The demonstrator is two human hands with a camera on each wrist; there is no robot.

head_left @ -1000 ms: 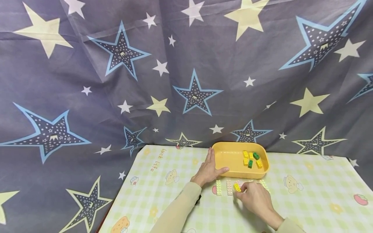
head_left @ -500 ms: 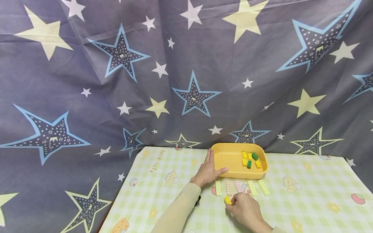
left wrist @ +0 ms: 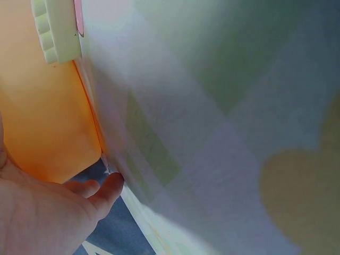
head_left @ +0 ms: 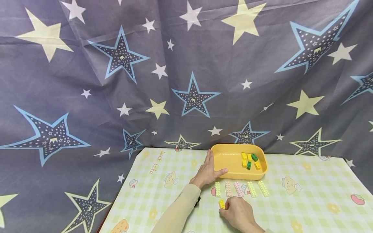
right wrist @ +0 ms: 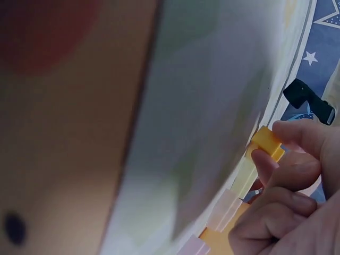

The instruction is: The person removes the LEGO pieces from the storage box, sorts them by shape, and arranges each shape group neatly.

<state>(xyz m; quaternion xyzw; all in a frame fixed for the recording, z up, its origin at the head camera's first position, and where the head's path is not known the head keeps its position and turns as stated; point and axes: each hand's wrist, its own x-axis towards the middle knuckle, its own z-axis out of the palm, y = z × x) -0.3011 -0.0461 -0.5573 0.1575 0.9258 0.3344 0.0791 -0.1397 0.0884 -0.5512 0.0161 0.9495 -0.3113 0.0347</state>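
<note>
My right hand [head_left: 237, 212] pinches a yellow toy building brick [head_left: 221, 204] between thumb and finger, low over the tablecloth in front of the row of long bricks. The same yellow brick [right wrist: 267, 140] shows at the fingertips in the right wrist view. My left hand [head_left: 207, 171] rests against the left end of a yellow-orange plastic basin [head_left: 227, 176], fingers along its side and thumb over the front rim. Inside the basin's right half lie several small bricks, yellow [head_left: 244, 156] and green [head_left: 254, 157].
Long studded bricks stand in a row before the basin: pale green [head_left: 218, 189], peach [head_left: 228, 189], pink [head_left: 238, 189] and two pale yellow-green ones [head_left: 252, 189]. A checked tablecloth [head_left: 314, 194] covers the table. A star-print curtain [head_left: 145, 84] hangs behind its back edge.
My right hand has carried the yellow brick left and toward the front, from above the long bricks to the cloth before them. The left hand stays at the basin.
</note>
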